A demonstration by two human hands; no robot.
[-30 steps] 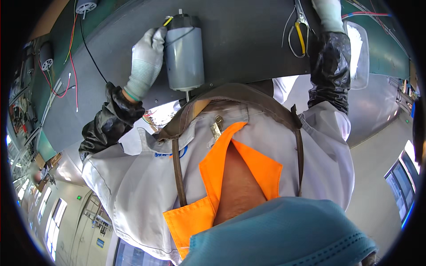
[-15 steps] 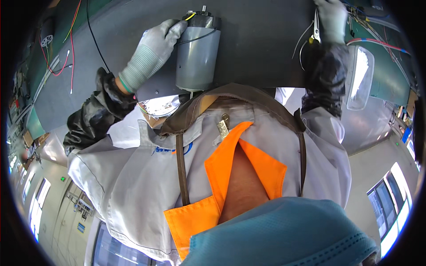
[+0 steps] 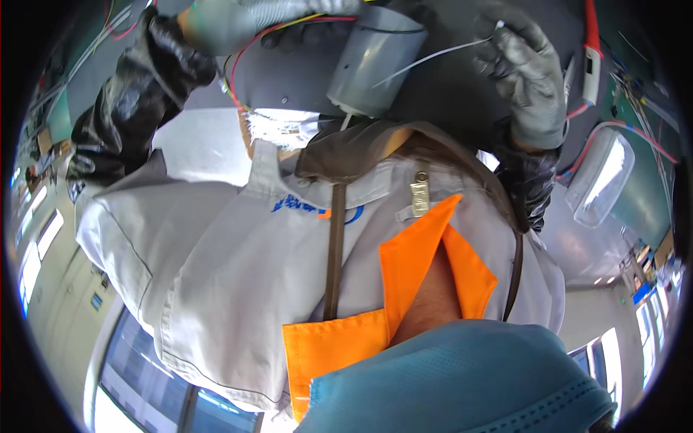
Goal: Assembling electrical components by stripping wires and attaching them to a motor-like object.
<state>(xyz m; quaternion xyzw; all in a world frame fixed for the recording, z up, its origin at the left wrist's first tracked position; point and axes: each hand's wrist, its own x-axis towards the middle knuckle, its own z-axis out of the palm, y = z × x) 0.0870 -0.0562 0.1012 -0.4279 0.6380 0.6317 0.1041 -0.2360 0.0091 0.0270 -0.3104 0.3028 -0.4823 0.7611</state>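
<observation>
The person's pale grey work jacket [image 3: 216,289] with its orange collar lining [image 3: 404,274] fills most of the view, and a blue cap brim [image 3: 462,382] crosses the bottom. A brown strap [image 3: 334,252] runs down the chest, with a small brass clip [image 3: 419,197] beside it and a blue printed mark [image 3: 303,207] on the jacket near the strap.

Up at the top, against a dark grey bench [image 3: 447,94], sits the grey cylinder [image 3: 372,61], a smooth, dull plastic-looking can, tilted, with a thin stub poking out of its lower end toward the jacket. Red and yellow wires [image 3: 245,54] loop from its upper end round to the left.

To the right, a clear plastic cover [image 3: 599,177] of rounded oblong shape lies on the bench, with a red wire curving round it. Above it stands a slim white and red tool [image 3: 590,61]. Further right the bench surface turns green, strewn with thin wires.

The left hand [image 3: 253,18], in a light grey glove over a shiny black sleeve, lies across the top of the cylinder where the wires meet it; its fingers are cut off by the frame's edge, so I cannot tell how they are set. The right hand [image 3: 527,72], gloved darker grey, is just beside the cylinder, its fingers curled with the tips pressed together, pinching the end of a thin white wire [image 3: 433,58] that runs back across the cylinder's face.
</observation>
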